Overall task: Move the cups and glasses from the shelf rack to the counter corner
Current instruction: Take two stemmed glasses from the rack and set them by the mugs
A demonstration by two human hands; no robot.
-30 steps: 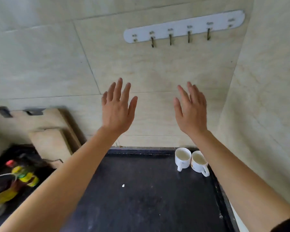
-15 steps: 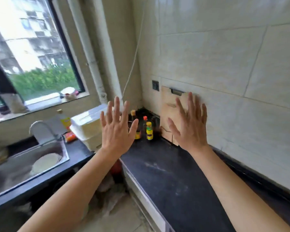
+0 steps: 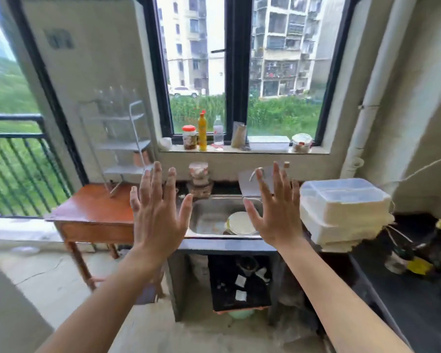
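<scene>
The shelf rack, a white tiered wire frame too blurred for any cups or glasses on it to be made out, is seen standing at the back of a brown wooden table by the window frame, left of the sink. Both hands are raised empty in front of the camera, each grip wide open with fingers spread: the left hand just right of the rack, the right hand over the sink. A white lidded container is noted on the dark counter at the right.
</scene>
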